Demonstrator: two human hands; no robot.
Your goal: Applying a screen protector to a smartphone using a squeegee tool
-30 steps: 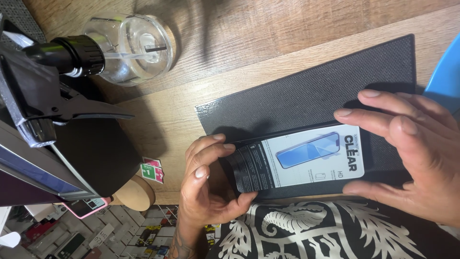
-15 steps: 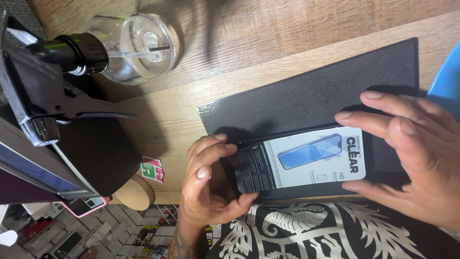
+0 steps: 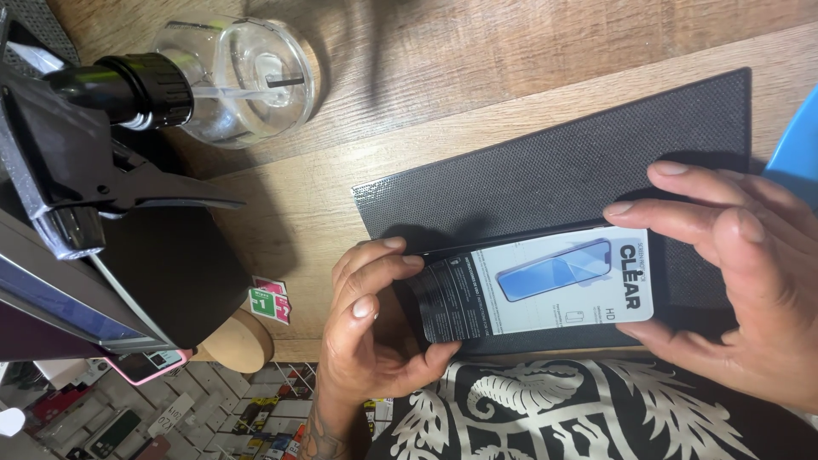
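Observation:
Both my hands hold a flat black and white screen-protector package point(image 3: 545, 285) with a picture of a blue phone on it. My left hand point(image 3: 371, 328) grips its dark left end, fingers curled over the top and thumb under the bottom edge. My right hand point(image 3: 728, 273) pinches the white right end between fingers and thumb. The package hovers just over the near edge of a black textured mat point(image 3: 554, 170) lying on the wooden table point(image 3: 511, 51).
A clear glass spray bottle point(image 3: 230, 77) with a black trigger head lies at the back left. A dark stand point(image 3: 77, 196) fills the left side. A small green and pink sticker point(image 3: 271, 300) and a round wooden piece point(image 3: 239, 341) sit near the table's edge. Something blue point(image 3: 797, 149) is at the right.
The view has shifted slightly; my hands keep the same grip on the package, which has barely moved.

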